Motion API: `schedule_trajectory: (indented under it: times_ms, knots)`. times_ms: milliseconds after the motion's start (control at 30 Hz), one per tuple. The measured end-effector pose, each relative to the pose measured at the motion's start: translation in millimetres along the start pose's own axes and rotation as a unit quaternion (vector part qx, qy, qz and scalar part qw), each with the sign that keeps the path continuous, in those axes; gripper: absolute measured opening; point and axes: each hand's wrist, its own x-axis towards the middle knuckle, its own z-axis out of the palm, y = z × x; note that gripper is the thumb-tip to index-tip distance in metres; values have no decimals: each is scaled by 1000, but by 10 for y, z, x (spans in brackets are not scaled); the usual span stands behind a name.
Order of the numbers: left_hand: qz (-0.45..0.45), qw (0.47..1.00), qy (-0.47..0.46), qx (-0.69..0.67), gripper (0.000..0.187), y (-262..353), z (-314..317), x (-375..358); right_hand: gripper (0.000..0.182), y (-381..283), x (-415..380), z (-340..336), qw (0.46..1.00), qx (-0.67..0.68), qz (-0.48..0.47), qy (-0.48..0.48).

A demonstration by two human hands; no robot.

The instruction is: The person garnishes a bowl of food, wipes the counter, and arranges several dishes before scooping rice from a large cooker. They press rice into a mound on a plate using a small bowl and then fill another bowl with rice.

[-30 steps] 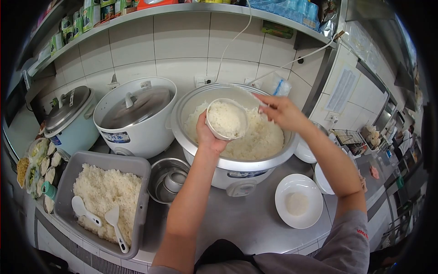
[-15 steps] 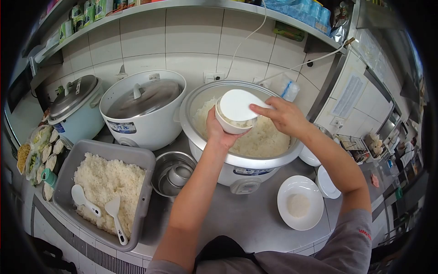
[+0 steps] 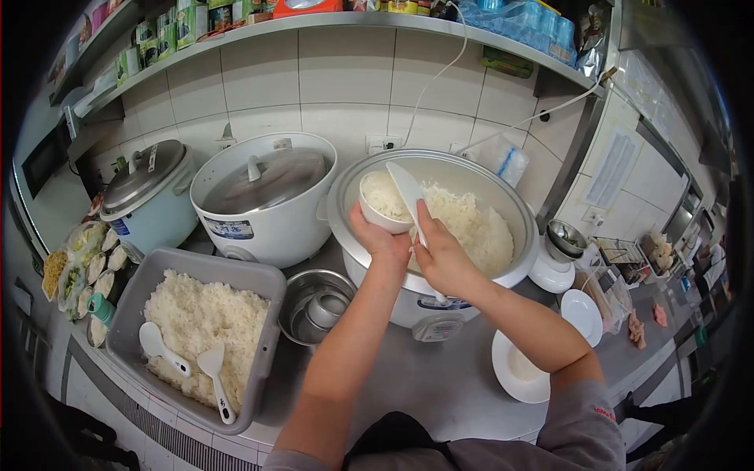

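My left hand (image 3: 380,237) cups a small white bowl (image 3: 386,223) from below, over the near left rim of a big rice cooker (image 3: 530,255). Cooked rice (image 3: 383,193) fills the bowl to the top. In my right hand (image 3: 444,261) is a white rice paddle (image 3: 406,190), its blade tilted on edge against the bowl's right side. The cooker stands without a lid, and loose white rice (image 3: 471,235) lies inside it. My right forearm partly covers a white plate (image 3: 506,377) with a small patch of rice on it.
A grey tub (image 3: 275,330) of rice with two paddles stands at left, beside a metal pot (image 3: 292,318) holding a metal cup. Two lidded cookers, one white (image 3: 271,228) and one pale blue (image 3: 161,208), line the wall. A shelf (image 3: 345,22) runs overhead.
The paddle has turned from lying flat over the bowl to standing edge-on at its right side, uncovering the rice. My right hand has come lower and closer. The view has shifted slightly.
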Motion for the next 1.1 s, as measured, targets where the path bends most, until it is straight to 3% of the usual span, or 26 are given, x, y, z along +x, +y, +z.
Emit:
schedule_trajectory:
  times_ms: [133, 167, 200, 233, 300, 433, 533, 633, 800, 867, 900, 967, 1100]
  knots:
    - [-60, 997, 44, 5, 52, 65, 169, -152, 57, 51, 185, -403, 997, 15, -57, -44]
    - [-64, 997, 43, 3, 52, 60, 157, -141, 56, -97, 323, -706, 978, 113, 126, -124]
    - [-97, 995, -16, 0, 52, 60, 128, -125, 54, -135, 418, -914, 909, 206, 304, -196]
    - [-131, 989, -72, -3, 52, 45, 90, -119, 54, 11, 448, -974, 908, 203, 310, -194]
    - [-152, 985, -76, 6, 55, 6, 36, -97, 49, 289, 428, -1021, 985, 9, 23, -170]
    - [-197, 976, -71, 61, 58, 6, 30, -39, 45, 283, 252, -1097, 973, -19, -13, -228]
    - [-244, 961, -65, 112, 54, -7, 135, -113, 45, 337, 526, -1328, 983, -72, 25, -169]
    - [-256, 957, -77, 115, 55, -36, 105, -73, 56, 222, 613, -1260, 964, -150, -130, -179]
    - [-261, 958, -51, 106, 55, 9, 129, -89, 59, 456, 497, -1109, 949, -169, -95, -249]
    - [-266, 954, -37, 137, 55, 13, 141, -87, 64, 499, 466, -1073, 946, -253, -133, -154]
    - [-264, 954, -36, 138, 55, 23, 153, -97, 64, 503, 420, -1063, 946, -251, -133, -154]
    - [-254, 959, -32, 122, 54, 47, 191, -127, 65, 503, 311, -1045, 925, -264, -268, -41]
    - [-280, 950, -36, 131, 55, 49, 208, -119, 63, 670, 248, -900, 948, -243, -186, -82]
